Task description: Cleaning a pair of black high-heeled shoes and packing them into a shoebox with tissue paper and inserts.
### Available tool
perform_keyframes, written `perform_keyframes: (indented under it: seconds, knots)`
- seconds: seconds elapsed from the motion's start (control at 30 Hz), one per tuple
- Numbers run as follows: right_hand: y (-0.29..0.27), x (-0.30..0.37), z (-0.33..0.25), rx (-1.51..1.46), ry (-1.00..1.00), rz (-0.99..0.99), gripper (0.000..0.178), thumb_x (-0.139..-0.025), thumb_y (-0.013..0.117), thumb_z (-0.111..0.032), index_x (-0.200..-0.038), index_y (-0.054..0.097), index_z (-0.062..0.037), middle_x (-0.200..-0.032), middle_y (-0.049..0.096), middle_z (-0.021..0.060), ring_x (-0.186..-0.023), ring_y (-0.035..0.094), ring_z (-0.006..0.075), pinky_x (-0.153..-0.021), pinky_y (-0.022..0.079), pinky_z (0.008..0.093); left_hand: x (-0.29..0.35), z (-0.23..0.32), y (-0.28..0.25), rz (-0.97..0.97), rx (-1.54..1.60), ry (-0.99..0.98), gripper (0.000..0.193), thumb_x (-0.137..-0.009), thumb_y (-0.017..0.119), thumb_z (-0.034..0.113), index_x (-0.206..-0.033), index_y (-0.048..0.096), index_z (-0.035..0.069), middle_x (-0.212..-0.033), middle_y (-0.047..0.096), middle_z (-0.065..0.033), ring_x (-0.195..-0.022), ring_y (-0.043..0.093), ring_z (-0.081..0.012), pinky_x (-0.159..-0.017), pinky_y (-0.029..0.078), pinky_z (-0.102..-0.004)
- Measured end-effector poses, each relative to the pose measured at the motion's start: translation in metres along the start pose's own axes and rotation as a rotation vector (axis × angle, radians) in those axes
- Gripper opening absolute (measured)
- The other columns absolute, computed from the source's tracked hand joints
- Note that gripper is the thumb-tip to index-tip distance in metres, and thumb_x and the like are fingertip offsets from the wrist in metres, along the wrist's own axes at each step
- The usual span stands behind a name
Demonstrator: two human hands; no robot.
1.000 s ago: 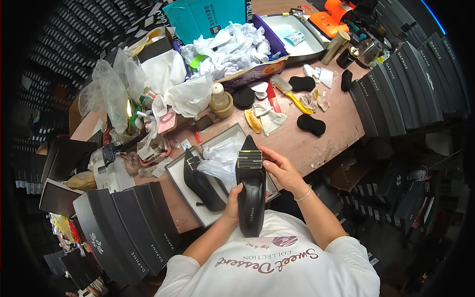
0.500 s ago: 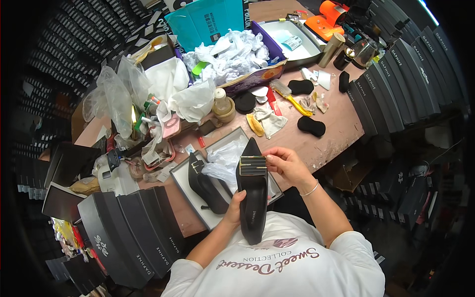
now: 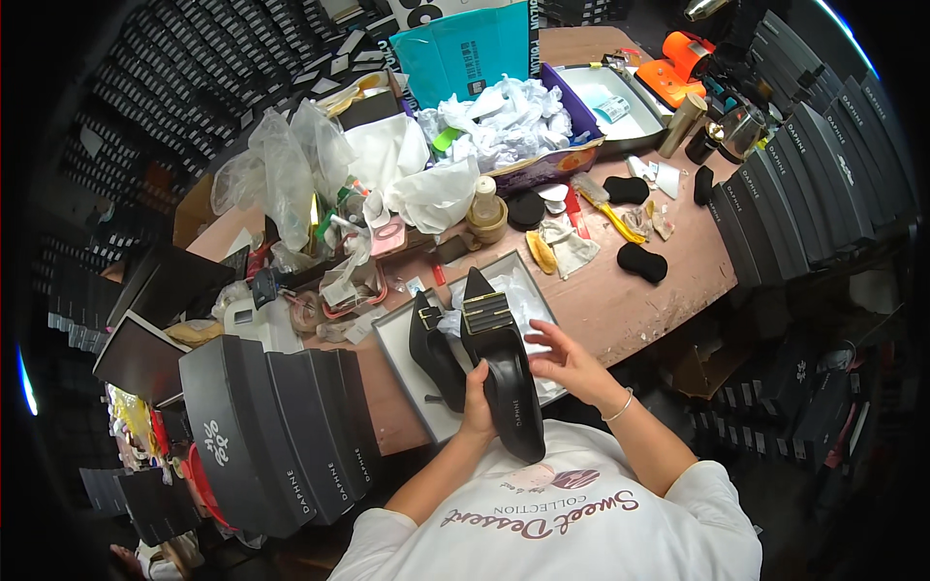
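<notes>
A black pointed-toe shoe (image 3: 506, 373) with a pleated strap and gold-coloured trim across its front is in my left hand (image 3: 479, 407). The thumb lies along its side; the other fingers are hidden beneath it. My right hand (image 3: 573, 368) is just to the right of the shoe, fingers apart and nothing in them. A second black heeled shoe (image 3: 433, 353) with a gold-coloured buckle rests on its side in an open grey-edged shoebox (image 3: 399, 387). White tissue paper (image 3: 520, 297) lies in the box, partly behind the held shoe.
Crumpled white paper (image 3: 504, 116) fills a purple box at the back. Black sponges (image 3: 641, 262), a yellow-handled brush (image 3: 620, 221) and a cloth (image 3: 572, 249) lie on the table. Grey shoeboxes stand in rows at the left (image 3: 262, 436) and right (image 3: 775, 208). Clear plastic bags (image 3: 281, 174) are at the left.
My right hand has let go of the shoe's strap and opened beside it. The held shoe has tilted, its heel end now further right. The whole view has shifted slightly.
</notes>
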State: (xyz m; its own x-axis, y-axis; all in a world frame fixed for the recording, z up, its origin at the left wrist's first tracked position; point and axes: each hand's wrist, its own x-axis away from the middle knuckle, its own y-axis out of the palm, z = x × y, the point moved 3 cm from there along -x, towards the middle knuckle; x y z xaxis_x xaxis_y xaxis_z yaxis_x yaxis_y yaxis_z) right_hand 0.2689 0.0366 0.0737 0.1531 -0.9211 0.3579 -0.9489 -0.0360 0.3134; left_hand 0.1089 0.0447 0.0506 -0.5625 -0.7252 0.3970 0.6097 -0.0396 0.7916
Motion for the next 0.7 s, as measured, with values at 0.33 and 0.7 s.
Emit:
perform_keyframes:
  seconds: [0.33,0.7]
  knots:
    - [0.042,0.042,0.026,0.134,0.197,0.049,0.072,-0.090,0.067,-0.015,-0.146,0.025,0.0022,-0.122,0.056,0.0155,-0.107,0.057,0.0144,-0.088,0.048,0.0245,-0.070,0.074,-0.009,-0.161,-0.302,0.185,0.071,-0.094,0.053,0.044,-0.148,0.024,0.006,-0.130,0.053,-0.0174,-0.113,0.059,-0.0249,-0.095,0.051,-0.0380]
    - [-0.252,-0.031,0.009,1.255,-0.387,0.631,0.045,-0.080,0.070,-0.008,-0.120,0.052,0.0000,-0.126,0.051,0.0229,-0.118,0.049,0.0383,-0.102,0.039,0.0440,-0.125,0.005,0.004,-0.297,-0.246,-0.518,0.069,-0.076,0.060,0.024,-0.136,0.039,-0.002,-0.108,0.060,-0.0153,-0.091,0.065,-0.0205,-0.081,0.055,-0.0317]
